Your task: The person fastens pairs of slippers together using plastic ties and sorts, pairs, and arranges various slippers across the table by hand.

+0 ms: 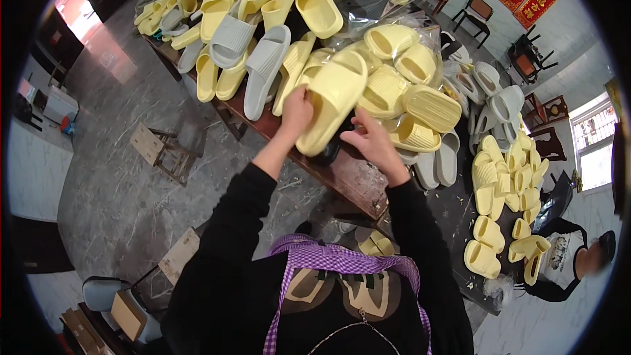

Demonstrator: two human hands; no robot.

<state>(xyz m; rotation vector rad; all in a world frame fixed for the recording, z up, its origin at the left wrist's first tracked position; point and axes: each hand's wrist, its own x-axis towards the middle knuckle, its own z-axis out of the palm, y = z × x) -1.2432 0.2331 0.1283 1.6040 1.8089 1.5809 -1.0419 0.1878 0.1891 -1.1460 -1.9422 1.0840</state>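
Observation:
My left hand [297, 116] grips a pale yellow slide slipper [338, 85] by its side, with the fingers inside the foot opening. The slipper is held tilted above the front edge of a brown table [355, 187]. Just right of its lower end is my right hand [373, 141], thumb and fingers apart, with nothing seen in it. Beyond the hands lie more yellow slippers [383, 90] and a grey slipper [266, 72]. A small dark object [327, 154] shows partly beneath the held slipper; its kind is hidden.
Yellow and grey slippers cover the tabletop, some in a clear plastic bag [430, 39]. A dark table [453, 223] at right bears grey slippers [506, 105] and yellow ones [486, 177]. Beyond it is another person [568, 256]. A wooden stool [158, 148] stands on the left floor.

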